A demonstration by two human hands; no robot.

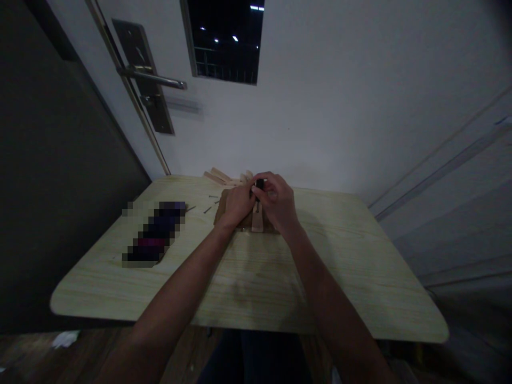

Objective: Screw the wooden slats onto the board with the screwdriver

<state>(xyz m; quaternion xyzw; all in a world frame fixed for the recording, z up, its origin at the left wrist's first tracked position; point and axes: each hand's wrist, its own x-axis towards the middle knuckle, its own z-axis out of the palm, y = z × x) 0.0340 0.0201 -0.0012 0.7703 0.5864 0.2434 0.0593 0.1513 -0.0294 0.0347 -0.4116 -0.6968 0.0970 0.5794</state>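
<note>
Near the back of the table, both of my hands work close together over a brown block [221, 209]. A pale wooden strip [257, 222] lies across the block, its near end toward me. My right hand [281, 201] is closed, thumb and fingers pinching a short black tool [260, 184] that stands upright over the strip. Below it a thin dark shaft or screw shows; which one I cannot tell. My left hand [240, 202] rests over the block, its fingers closed at the strip beside the tool, with the fingertips partly hidden.
Several screws or nails [207, 209] lie left of the block. More wooden strips [218, 176] are piled behind my hands. A blurred dark object [156, 234] lies at the left. The table [360, 266] meets a white door with a metal handle [154, 79].
</note>
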